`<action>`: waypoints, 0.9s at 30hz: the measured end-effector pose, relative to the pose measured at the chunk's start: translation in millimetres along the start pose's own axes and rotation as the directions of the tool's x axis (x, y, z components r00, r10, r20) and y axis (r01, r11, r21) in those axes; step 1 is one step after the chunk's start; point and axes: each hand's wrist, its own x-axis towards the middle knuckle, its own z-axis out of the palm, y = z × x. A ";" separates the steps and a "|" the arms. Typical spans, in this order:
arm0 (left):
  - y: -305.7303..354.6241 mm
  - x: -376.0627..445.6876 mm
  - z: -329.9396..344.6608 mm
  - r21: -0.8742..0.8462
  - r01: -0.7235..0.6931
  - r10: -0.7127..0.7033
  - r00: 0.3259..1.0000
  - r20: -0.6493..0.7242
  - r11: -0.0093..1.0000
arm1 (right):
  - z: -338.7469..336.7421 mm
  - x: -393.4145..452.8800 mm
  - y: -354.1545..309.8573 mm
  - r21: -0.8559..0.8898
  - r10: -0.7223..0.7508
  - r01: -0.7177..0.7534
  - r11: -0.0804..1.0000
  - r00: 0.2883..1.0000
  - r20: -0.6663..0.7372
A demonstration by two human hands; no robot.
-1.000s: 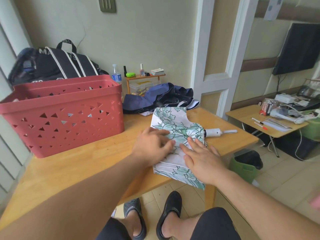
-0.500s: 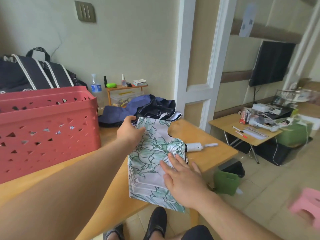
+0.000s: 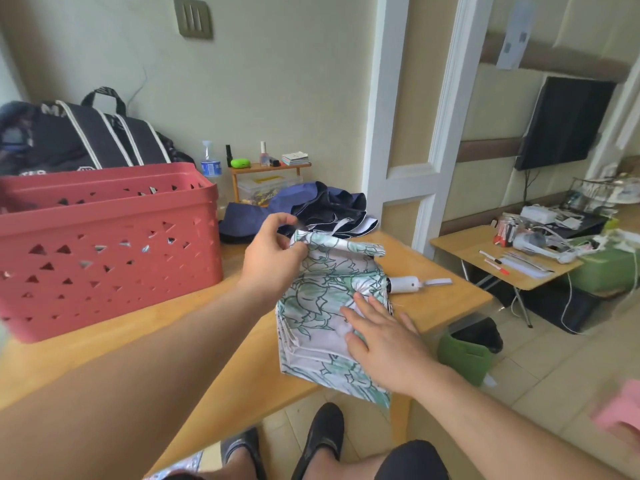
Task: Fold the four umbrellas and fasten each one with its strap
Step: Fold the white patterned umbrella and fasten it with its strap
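A white umbrella with a green leaf print (image 3: 322,306) lies flattened on the wooden table (image 3: 173,323), its white handle (image 3: 403,284) sticking out to the right. My left hand (image 3: 273,258) pinches the far edge of its fabric and curls it over toward me. My right hand (image 3: 377,330) presses flat on the near part of the fabric, fingers straight. A dark blue umbrella (image 3: 311,209) lies loose and crumpled at the back of the table, behind the printed one.
A large red perforated basket (image 3: 104,244) stands on the table's left half. A black striped bag (image 3: 86,136) sits behind it. A green bin (image 3: 467,351) stands on the floor right of the table, with a low cluttered table (image 3: 467,251) beyond.
My left hand moved from the middle of the printed fabric to its far edge, took hold there and began rolling it back. My right hand stayed pressed on the fabric.
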 end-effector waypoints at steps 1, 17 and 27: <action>-1.6 -5.3 -1.0 0.015 -0.026 0.026 1.000 0.012 1.000 | 0.3 0.3 -0.3 -0.012 0.005 -0.005 1.000 1.000 -0.002; -2.2 -1.8 6.1 0.012 -0.036 0.037 0.995 -0.088 0.999 | -2.4 1.0 -0.8 0.013 -0.001 0.001 1.000 1.000 0.015; -3.2 -1.0 4.4 0.060 -0.030 0.034 0.998 -0.058 0.998 | -50.3 26.7 12.8 0.575 0.256 0.081 0.814 0.839 -0.480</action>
